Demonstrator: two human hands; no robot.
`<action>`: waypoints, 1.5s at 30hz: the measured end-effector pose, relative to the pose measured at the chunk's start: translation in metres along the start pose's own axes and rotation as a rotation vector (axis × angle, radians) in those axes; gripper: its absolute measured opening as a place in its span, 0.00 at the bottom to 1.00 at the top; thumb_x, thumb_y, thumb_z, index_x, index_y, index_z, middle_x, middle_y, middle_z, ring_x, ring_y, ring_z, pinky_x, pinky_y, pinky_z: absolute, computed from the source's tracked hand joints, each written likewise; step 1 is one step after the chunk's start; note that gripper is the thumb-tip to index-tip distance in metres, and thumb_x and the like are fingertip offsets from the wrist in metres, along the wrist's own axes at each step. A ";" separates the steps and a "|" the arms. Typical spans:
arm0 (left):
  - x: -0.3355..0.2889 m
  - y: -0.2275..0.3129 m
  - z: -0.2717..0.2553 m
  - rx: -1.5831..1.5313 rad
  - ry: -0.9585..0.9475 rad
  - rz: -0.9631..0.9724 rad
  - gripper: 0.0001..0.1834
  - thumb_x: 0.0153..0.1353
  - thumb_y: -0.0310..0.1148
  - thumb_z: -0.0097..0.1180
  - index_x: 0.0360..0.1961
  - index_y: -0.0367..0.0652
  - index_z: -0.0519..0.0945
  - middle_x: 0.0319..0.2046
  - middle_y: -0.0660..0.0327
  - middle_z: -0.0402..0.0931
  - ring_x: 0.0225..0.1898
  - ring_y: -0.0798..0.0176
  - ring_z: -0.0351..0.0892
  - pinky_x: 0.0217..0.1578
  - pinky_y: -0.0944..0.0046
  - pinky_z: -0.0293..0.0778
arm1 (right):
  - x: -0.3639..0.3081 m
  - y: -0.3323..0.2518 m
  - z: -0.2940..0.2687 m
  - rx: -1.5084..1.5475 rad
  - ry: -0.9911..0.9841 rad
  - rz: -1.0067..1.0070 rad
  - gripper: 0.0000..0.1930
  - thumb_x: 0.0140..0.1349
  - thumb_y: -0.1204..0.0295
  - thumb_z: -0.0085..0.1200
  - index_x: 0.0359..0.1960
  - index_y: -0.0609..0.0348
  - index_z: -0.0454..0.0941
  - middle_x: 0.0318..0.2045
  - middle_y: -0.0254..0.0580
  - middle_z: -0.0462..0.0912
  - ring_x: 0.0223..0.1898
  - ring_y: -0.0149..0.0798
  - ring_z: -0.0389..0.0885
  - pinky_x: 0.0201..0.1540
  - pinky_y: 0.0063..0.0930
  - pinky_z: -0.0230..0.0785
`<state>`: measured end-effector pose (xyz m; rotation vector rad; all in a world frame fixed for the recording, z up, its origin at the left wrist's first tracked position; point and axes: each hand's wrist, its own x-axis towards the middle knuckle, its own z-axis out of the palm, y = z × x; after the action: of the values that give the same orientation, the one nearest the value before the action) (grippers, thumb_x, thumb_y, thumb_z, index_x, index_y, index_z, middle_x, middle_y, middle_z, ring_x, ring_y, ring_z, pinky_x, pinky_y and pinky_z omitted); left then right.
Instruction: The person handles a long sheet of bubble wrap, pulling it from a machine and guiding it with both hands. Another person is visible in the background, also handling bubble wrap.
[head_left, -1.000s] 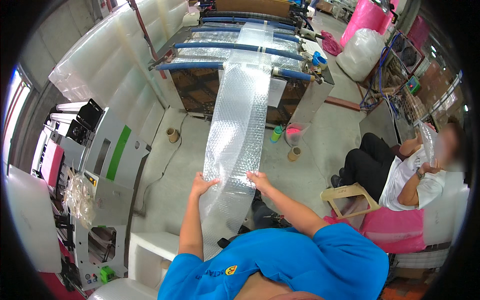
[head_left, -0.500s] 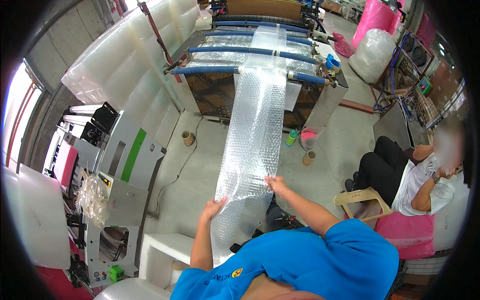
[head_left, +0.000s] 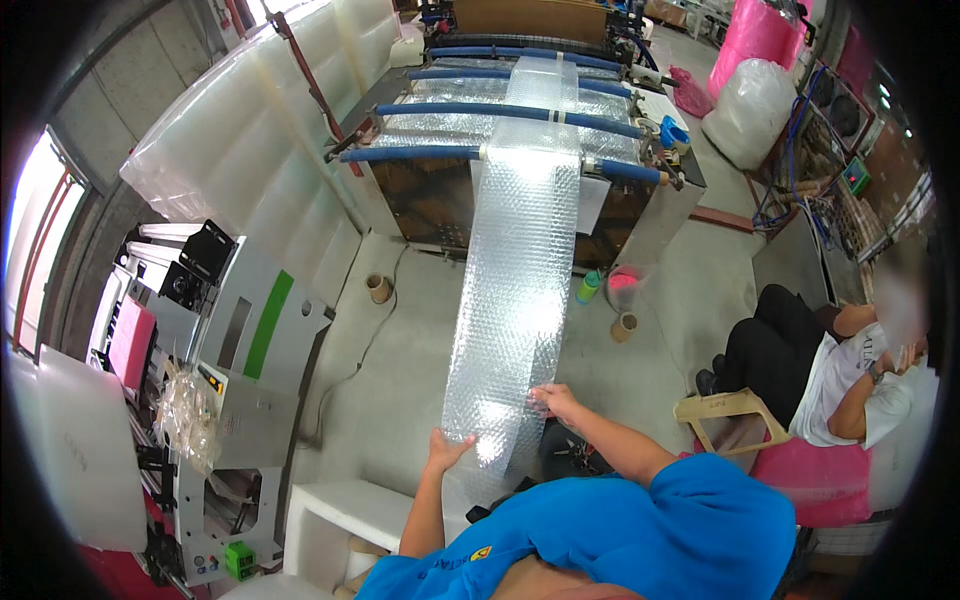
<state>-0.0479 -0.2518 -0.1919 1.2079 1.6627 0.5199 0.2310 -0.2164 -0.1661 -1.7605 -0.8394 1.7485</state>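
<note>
A long strip of clear bubble wrap [head_left: 515, 260] runs from the blue rollers [head_left: 420, 153] of a machine down toward my body. My left hand [head_left: 449, 449] is closed on the strip's left edge, thumb over the top and fingers hidden underneath. On the opposite edge, a little farther from me, my right hand [head_left: 555, 401] pinches the film. Between my hands and the front roller the strip hangs fairly flat and shiny. Its near end passes below my hands toward my blue shirt, where I lose sight of it.
A grey machine with a green stripe [head_left: 268, 325] stands at left, a white foam box [head_left: 350, 500] near my left arm. Cardboard cores [head_left: 379, 288], a green bottle [head_left: 589, 287] and a pink-filled bag [head_left: 625, 285] are on the floor. A seated person [head_left: 840, 370] is at right, beside a stool [head_left: 730, 410].
Both hands have shifted slightly down and to the right in the view, still holding the strip's edges. The bubble wrap now looks flatter, with fewer creases near the hands.
</note>
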 end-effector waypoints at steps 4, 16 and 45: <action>0.043 0.010 0.006 -0.135 -0.020 -0.136 0.42 0.34 0.56 0.59 0.41 0.29 0.64 0.39 0.47 0.68 0.41 0.56 0.69 0.40 0.63 0.65 | 0.029 -0.015 -0.021 0.107 0.008 -0.025 0.11 0.54 0.65 0.45 0.34 0.57 0.72 0.29 0.34 0.76 0.29 0.27 0.72 0.30 0.23 0.67; 0.136 0.151 0.034 0.280 0.288 -0.067 0.37 0.27 0.54 0.63 0.30 0.30 0.71 0.27 0.48 0.73 0.31 0.54 0.73 0.32 0.63 0.68 | 0.114 -0.112 -0.071 0.295 0.159 -0.282 0.10 0.54 0.68 0.44 0.32 0.62 0.69 0.23 0.37 0.73 0.21 0.29 0.72 0.23 0.21 0.65; 0.054 0.113 -0.030 -0.029 0.058 0.012 0.31 0.38 0.49 0.59 0.35 0.31 0.69 0.32 0.52 0.72 0.33 0.60 0.71 0.34 0.64 0.67 | -0.022 -0.043 0.007 -0.001 0.253 -0.498 0.14 0.54 0.63 0.43 0.23 0.62 0.71 0.15 0.33 0.70 0.17 0.26 0.65 0.21 0.22 0.60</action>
<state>-0.0223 -0.1514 -0.1155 1.1922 1.6926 0.5891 0.2215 -0.2044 -0.1199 -1.5581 -1.0541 1.1770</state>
